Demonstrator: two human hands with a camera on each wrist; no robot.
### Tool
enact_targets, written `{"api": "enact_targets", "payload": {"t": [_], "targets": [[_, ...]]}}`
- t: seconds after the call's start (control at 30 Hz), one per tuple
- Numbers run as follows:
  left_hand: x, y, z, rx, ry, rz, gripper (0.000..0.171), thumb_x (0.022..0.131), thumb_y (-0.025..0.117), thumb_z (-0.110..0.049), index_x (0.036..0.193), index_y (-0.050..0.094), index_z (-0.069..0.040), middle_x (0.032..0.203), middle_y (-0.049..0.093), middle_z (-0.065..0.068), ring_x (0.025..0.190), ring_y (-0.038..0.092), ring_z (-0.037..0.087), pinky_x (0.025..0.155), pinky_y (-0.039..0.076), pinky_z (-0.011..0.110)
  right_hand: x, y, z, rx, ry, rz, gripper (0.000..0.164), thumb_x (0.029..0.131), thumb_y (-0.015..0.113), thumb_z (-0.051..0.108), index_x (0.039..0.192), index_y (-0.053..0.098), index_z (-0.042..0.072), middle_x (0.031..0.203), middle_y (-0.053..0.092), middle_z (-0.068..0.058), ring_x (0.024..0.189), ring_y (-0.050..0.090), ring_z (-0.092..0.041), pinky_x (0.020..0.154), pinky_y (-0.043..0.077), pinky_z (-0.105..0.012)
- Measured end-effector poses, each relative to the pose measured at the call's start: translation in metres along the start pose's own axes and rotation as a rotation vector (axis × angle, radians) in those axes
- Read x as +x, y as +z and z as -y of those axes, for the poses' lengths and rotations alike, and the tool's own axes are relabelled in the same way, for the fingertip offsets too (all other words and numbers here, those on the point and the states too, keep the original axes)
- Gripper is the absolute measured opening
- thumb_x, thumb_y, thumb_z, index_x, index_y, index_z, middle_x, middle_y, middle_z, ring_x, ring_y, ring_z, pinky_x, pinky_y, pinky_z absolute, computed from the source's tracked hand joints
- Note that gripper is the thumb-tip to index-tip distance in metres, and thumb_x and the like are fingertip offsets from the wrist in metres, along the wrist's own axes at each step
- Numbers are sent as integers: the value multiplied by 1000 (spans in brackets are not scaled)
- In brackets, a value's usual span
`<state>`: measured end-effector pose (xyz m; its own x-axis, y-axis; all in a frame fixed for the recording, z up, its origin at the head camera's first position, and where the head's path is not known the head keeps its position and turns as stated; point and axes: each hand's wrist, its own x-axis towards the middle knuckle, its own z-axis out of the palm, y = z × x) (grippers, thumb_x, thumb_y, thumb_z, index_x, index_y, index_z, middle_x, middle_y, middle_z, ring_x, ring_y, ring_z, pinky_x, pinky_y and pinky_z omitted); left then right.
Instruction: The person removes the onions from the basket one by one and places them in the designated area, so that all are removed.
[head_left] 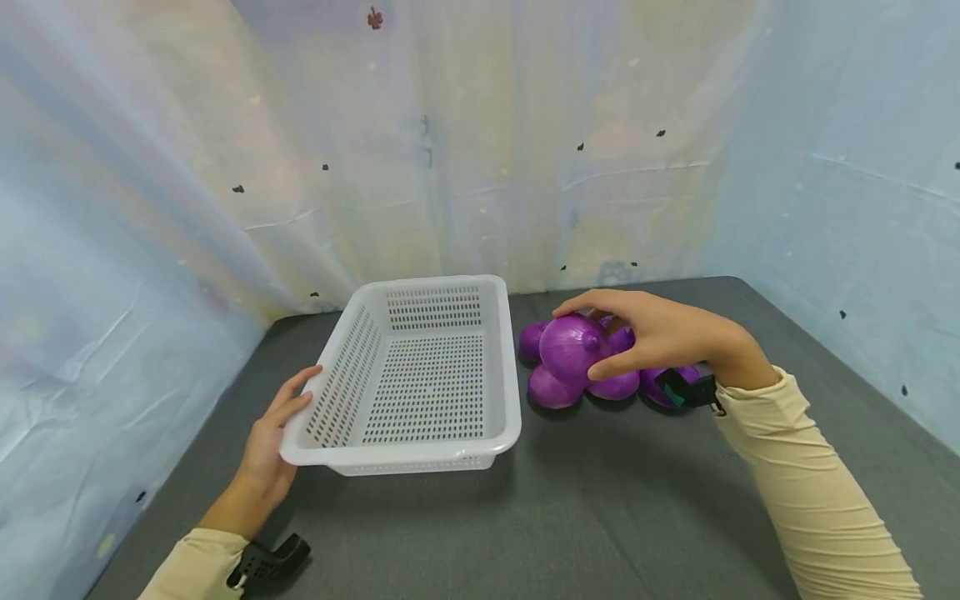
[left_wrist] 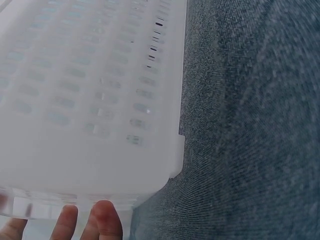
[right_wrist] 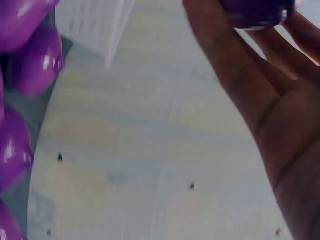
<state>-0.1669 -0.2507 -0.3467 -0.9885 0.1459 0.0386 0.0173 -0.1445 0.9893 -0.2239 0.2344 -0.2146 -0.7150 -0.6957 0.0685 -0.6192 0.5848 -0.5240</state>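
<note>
A white plastic basket with slotted walls stands on the dark cloth. My left hand holds its left rim, and the fingertips show against the basket wall in the left wrist view. To the right of the basket, my right hand grips a shiny purple onion between thumb and fingers. This onion is up above a cluster of several other purple onions. In the right wrist view the held onion is partly cut off at the top edge.
More purple onions lie along the left of the right wrist view. Dark grey cloth covers the table, and a pale patterned curtain hangs behind and at both sides. Each wrist wears a black strap device.
</note>
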Motion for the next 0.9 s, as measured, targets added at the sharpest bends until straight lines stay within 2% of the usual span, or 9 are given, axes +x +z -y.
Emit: {"api": "enact_targets", "payload": {"t": [0.1, 0.3, 0.53, 0.73, 0.9], "targets": [[0, 1, 0, -8, -2, 6, 45, 110, 33, -29, 153, 27, -24, 137, 47, -10, 112, 60, 6, 83, 54, 30, -10, -9, -9, -33, 36, -24, 68, 81, 80, 46, 140, 46, 39, 134, 53, 13, 114, 57, -7, 92, 52, -36], [0, 3, 0, -25, -5, -2, 44, 109, 34, -29, 152, 29, -24, 134, 50, -10, 109, 62, 6, 80, 55, 29, -32, -30, -29, -49, 108, -97, 69, 84, 80, 36, 144, 45, 37, 137, 53, 5, 116, 57, -15, 87, 53, -32], [-1, 3, -2, -38, 3, 6, 43, 109, 34, -28, 152, 29, -23, 133, 52, -10, 108, 62, 6, 81, 55, 29, -53, -49, -54, -25, 259, -151, 73, 85, 80, 29, 147, 42, 34, 145, 48, -3, 123, 57, -29, 82, 52, -27], [0, 5, -2, -44, 10, 16, 43, 110, 33, -27, 152, 29, -23, 134, 50, -10, 110, 61, 6, 82, 54, 29, -71, -60, -81, -15, 312, -142, 74, 86, 79, 25, 149, 40, 24, 144, 48, -10, 122, 57, -36, 79, 53, -25], [2, 6, -2, -44, 6, 10, 43, 110, 34, -28, 152, 29, -23, 134, 51, -10, 109, 62, 6, 82, 54, 29, -89, -63, -117, -78, 343, -83, 69, 89, 76, 24, 147, 43, 12, 145, 47, -20, 123, 54, -49, 77, 52, -26]]}}
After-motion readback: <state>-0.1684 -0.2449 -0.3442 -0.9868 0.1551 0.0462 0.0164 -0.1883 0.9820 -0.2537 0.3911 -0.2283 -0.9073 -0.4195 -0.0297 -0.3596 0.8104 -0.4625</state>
